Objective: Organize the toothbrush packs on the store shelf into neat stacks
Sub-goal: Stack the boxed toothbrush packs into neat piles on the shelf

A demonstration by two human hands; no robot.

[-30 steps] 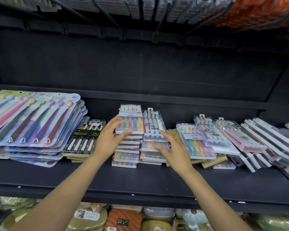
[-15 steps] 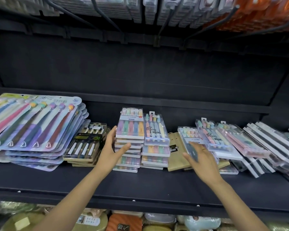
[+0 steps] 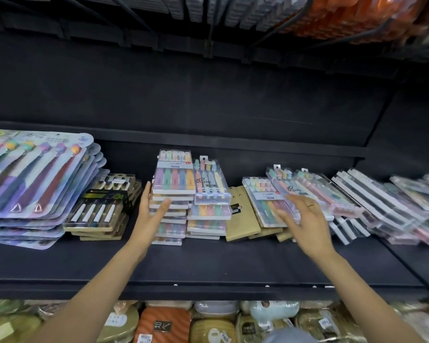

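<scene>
Two neat stacks of clear toothbrush packs stand mid-shelf: a taller left stack (image 3: pixel 173 180) and a right stack (image 3: pixel 209 186). My left hand (image 3: pixel 151 215) rests open against the left stack's front left side, fingers straight. Further right, a loose clear pack (image 3: pixel 264 200) lies tilted on brown card packs (image 3: pixel 242 216). My right hand (image 3: pixel 304 220) hovers over that loose pack's near end with fingers spread, touching or just above it. More clear packs (image 3: pixel 315 189) overlap behind it.
Large blue blister packs (image 3: pixel 32 184) pile up at the left, with black-and-brown packs (image 3: pixel 102 206) beside them. White-striped packs (image 3: pixel 372 199) sprawl at the far right. The black shelf (image 3: pixel 208 263) has bare front room. Hanging goods sit overhead; pouches fill the shelf below.
My right hand left the right stack and moved rightward to the loose tilted pack. My left hand slid down from the top pack to the left stack's side.
</scene>
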